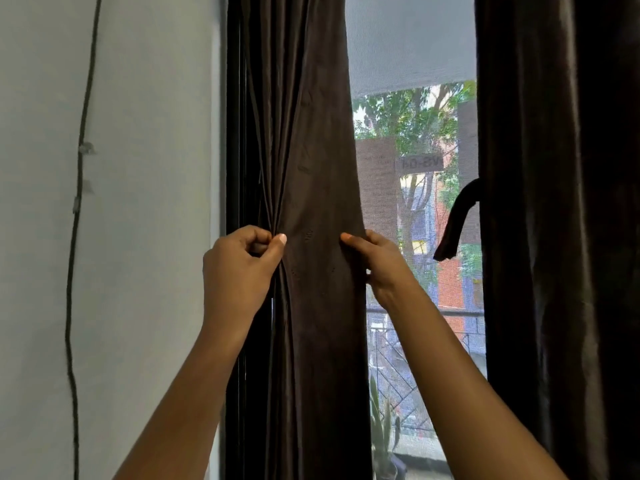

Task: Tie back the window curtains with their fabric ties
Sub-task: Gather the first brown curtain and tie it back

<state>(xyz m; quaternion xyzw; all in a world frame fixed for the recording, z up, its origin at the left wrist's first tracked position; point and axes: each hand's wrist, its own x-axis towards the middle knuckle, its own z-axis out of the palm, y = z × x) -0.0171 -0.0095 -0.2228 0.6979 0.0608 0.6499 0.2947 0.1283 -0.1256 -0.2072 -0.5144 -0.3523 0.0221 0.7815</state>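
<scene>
**Both hands clamped on the left curtain, tie hanging loose at the right one**

The left hand (239, 268) has its grip closed on the left curtain (311, 133). The fingers are curled in tight and the thumb presses against them, pinching the bunched folds on the side nearest the wall (145, 202). The pleats draw together into that pinch.

The right hand (377, 265) grips the same curtain at its other edge, at about the same height. Its thumb lies across the front of the cloth and its fingers wrap behind the edge, out of sight. Between the two hands the dark brown fabric lies fairly flat.

The right curtain (554, 202) hangs untouched at the far side of the window (415, 140), well apart from both hands. A dark fabric tie (455, 223) sticks out from its inner edge and droops down in front of the glass, its end free.

A thin dark cable (78, 237) runs down the wall.
</scene>
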